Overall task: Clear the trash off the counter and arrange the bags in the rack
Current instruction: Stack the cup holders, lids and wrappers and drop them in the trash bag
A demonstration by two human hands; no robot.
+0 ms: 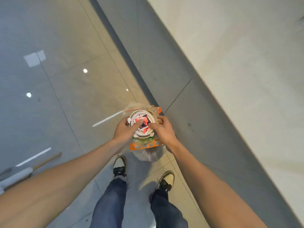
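While a person stands on a glossy grey tiled floor [69, 89] beside a pale wall, both bare arms reach forward and down over a crumpled clear plastic bag [148, 153] trimmed in orange, held between the hands above the floor, just ahead of two dark-and-cream sneakers. Inside the bag's open mouth sits a round white plastic lid [139, 134] on a disposable container, and on that lies a small red-and-white sachet [144, 124]. The left hand [125, 129] curls around the container's left rim with its fingers pressing across the sachet; the right hand [162, 129] pinches the bag's edge on the right. The grip looks shallow, so the thin plastic could slip or tear, and the loose sachet could slide off and fall if the container tilts.
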